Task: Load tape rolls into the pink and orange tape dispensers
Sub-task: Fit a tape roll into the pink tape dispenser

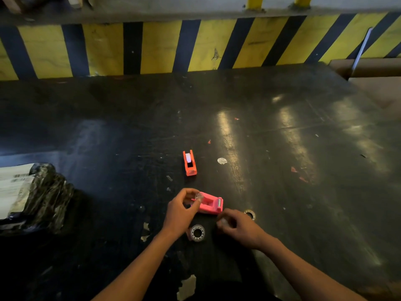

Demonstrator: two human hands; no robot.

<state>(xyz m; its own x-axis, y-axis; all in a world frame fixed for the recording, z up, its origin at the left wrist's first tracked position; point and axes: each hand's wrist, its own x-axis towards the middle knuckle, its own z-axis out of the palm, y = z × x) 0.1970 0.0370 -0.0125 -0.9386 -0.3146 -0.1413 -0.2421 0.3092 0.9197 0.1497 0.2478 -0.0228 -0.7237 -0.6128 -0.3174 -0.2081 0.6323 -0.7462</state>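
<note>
The pink tape dispenser (210, 204) lies on the dark table, cutter end to the right. My left hand (181, 210) pinches a small clear tape roll (199, 197) at the dispenser's left end, over its slot. My right hand (236, 225) hovers just right of and below the dispenser, fingers curled around a small clear piece that I cannot identify. The orange dispenser (189, 162) stands farther back with a white roll inside it. A clear tape roll (197, 233) lies between my wrists. Another roll (250, 214) lies behind my right hand.
A black plastic-wrapped parcel with a white label (30, 196) sits at the left edge. A yellow-and-black striped barrier (160, 46) runs along the table's far side. A cardboard box (373, 68) is at the far right. Small scraps and a white sticker (222, 160) dot the table.
</note>
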